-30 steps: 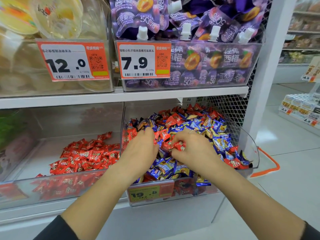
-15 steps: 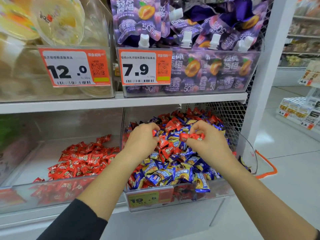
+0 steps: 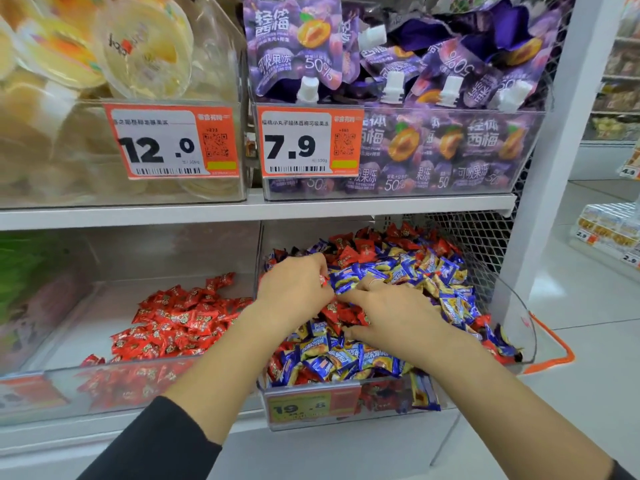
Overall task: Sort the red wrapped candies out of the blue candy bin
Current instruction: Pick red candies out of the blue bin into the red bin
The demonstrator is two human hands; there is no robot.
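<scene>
Fingers of your left hand curl around red candy over the mixed bin. Your right hand lies flat, fingers straight, on the blue candies beside it. Left of that bin, sorted red candies fill the neighbouring tray.

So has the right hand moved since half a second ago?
Yes. The right hand has come down from the back of the mixed candy bin toward its front price tag, and now rests low on the pile beside the left hand.
</scene>
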